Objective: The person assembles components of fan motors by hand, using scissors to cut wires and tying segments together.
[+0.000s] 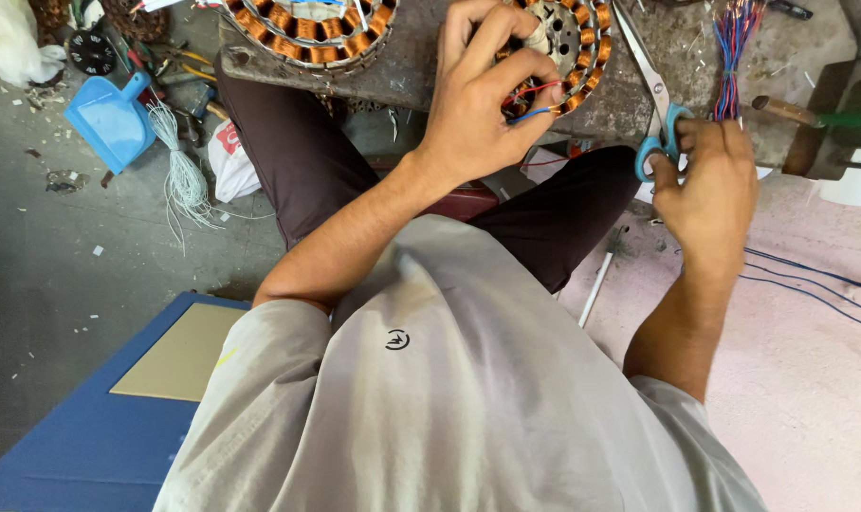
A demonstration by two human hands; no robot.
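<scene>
Single head-worn view, looking steeply down over the wearer's chest and lap toward the table [412, 71] edge at top; hands appear near, the floor [42, 275] falls away either side.

The person wore a loose, light grey short-sleeved cotton T-shirt [468, 398] with a small round black emblem [397, 339] printed on the chest. Dark brown trousers [302, 156] covered both legs. The forearms were bare below the sleeves, and neither the left hand [478, 104] nor the right hand [710, 190] carried a glove, ring or watch.
</scene>
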